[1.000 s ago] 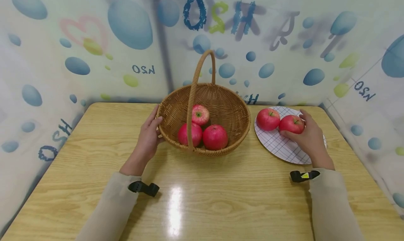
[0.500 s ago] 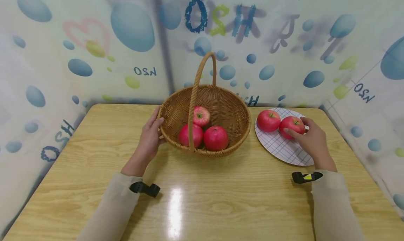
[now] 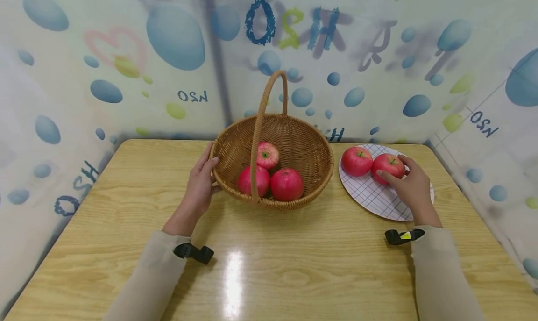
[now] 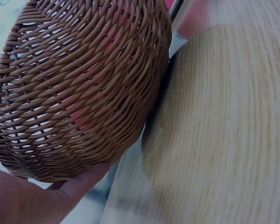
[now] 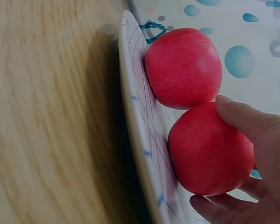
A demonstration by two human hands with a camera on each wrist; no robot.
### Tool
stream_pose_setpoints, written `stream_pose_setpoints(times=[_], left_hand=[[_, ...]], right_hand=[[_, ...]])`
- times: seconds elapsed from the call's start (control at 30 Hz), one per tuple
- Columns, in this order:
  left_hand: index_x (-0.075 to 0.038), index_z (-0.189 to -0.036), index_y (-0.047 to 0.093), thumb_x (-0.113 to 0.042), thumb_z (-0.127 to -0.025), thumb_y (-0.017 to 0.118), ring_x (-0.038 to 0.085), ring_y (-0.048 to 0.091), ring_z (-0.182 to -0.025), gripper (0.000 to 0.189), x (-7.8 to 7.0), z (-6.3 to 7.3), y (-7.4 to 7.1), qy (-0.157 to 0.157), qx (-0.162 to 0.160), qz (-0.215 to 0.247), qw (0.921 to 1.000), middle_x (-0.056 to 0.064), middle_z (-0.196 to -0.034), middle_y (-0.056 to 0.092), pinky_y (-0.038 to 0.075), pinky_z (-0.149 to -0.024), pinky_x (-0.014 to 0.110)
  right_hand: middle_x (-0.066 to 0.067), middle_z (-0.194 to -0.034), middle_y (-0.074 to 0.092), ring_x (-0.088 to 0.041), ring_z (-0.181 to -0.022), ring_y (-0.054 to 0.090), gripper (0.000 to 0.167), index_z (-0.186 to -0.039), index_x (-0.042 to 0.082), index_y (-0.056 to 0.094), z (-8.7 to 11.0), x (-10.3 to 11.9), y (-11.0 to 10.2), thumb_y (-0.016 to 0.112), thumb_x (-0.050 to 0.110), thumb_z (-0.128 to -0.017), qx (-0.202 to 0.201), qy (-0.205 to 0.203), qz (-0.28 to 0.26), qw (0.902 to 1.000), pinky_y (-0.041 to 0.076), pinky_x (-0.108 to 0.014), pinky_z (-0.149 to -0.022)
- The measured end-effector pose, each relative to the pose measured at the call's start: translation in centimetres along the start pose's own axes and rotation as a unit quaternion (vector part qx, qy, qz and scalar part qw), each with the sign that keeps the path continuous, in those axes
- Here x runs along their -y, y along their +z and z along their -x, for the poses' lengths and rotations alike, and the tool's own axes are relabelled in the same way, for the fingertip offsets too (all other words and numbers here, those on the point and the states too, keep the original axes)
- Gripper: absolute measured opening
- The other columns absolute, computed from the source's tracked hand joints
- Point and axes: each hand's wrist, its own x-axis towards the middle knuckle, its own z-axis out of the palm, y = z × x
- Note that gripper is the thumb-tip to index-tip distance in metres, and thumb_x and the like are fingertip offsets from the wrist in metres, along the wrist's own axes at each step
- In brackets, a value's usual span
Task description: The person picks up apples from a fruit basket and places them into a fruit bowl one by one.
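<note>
In the head view, a wicker basket (image 3: pixel 311 171) with a tall arched handle holds a red apple (image 3: pixel 287 184) and two more apples. My left hand (image 3: pixel 198 181) grips the basket's left side, thumb at the rim. The left wrist view shows this hand (image 4: pixel 51 191) against the woven wall (image 4: pixel 84 93). Over on the right, my right hand (image 3: pixel 414 183) holds an apple (image 3: pixel 385 167) on a round checked plate (image 3: pixel 378 199), thumb on its near side, other fingers around the far side. A second apple (image 3: pixel 357 161) sits right beside it, as the right wrist view also shows (image 5: pixel 184 67).
The wooden table (image 3: pixel 294 255) runs to a patterned backdrop (image 3: pixel 168 106) behind and at both sides. The basket handle (image 3: pixel 261 110) rises high over the basket's middle. A gap of bare tabletop lies between basket and plate.
My right hand has shifted slightly left against the apple over the last half second. The left hand and basket stay in place; the head view has shifted a little.
</note>
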Motion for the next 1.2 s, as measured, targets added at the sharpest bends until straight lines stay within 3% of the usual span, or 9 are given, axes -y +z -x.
stream_pose_setpoints(times=[0.43,0.63,0.8,0.93,1.07,1.2], left_hand=[[-0.038,-0.163,0.012,-0.034,-0.11,0.037,0.04,0.038,-0.147,0.059,0.1,0.0,0.1,0.01,0.011,0.001,0.9999,0.005,-0.171,0.015,0.04,-0.11,0.062],[-0.038,-0.162,0.017,-0.035,-0.11,0.04,0.038,0.041,-0.146,0.058,0.1,0.0,0.4,0.015,-0.007,0.005,0.9999,0.004,-0.17,0.021,0.042,-0.108,0.061],[-0.039,-0.161,0.021,-0.035,-0.109,0.042,0.036,0.042,-0.146,0.056,0.5,0.0,0.5,0.025,-0.02,0.001,0.9995,0.003,-0.169,0.024,0.044,-0.106,0.06],[-0.039,-0.161,0.024,-0.035,-0.108,0.044,0.035,0.043,-0.146,0.056,0.5,0.0,0.3,0.031,-0.027,-0.003,0.9991,0.007,-0.167,0.029,0.045,-0.106,0.06],[-0.031,-0.16,0.031,-0.029,-0.108,0.045,0.033,0.046,-0.143,0.054,0.3,-0.1,0.0,0.039,-0.04,0.018,0.9983,0.011,-0.162,0.039,0.053,-0.101,0.048],[-0.023,-0.158,0.038,-0.02,-0.107,0.045,0.034,0.048,-0.141,0.052,-0.1,-0.2,-0.1,0.044,-0.046,0.058,0.9962,0.01,-0.16,0.041,0.059,-0.083,0.029]], right_hand=[[-0.033,-0.157,0.033,-0.052,-0.137,0.037,0.091,-0.161,0.001,0.02,0.3,0.4,0.1,0.062,0.051,-0.097,-0.012,-0.013,0.017,0.9997,0.044,-0.067,-0.104],[-0.029,-0.159,0.032,-0.051,-0.144,0.033,0.085,-0.16,0.003,0.026,0.8,1.1,-0.7,0.061,0.048,-0.098,-0.041,-0.019,0.025,0.9987,0.04,-0.069,-0.107],[-0.028,-0.158,0.036,-0.048,-0.145,0.032,0.077,-0.157,0.002,0.034,1.1,2.3,-1.6,0.063,0.043,-0.098,-0.077,-0.052,0.024,0.9954,0.034,-0.068,-0.112],[-0.026,-0.156,0.041,-0.047,-0.142,0.037,0.075,-0.154,0.003,0.039,1.4,3.2,-2.0,0.066,0.043,-0.097,-0.093,-0.085,0.022,0.9918,0.036,-0.068,-0.11],[-0.022,-0.153,0.046,-0.044,-0.139,0.041,0.072,-0.154,0.01,0.043,1.8,4.5,-2.2,0.068,0.044,-0.095,-0.096,-0.103,0.022,0.9898,0.041,-0.068,-0.105],[-0.021,-0.151,0.05,-0.043,-0.135,0.045,0.064,-0.15,0.01,0.049,2.4,6.0,-2.4,0.067,0.04,-0.096,-0.096,-0.132,0.024,0.9863,0.043,-0.066,-0.103]])
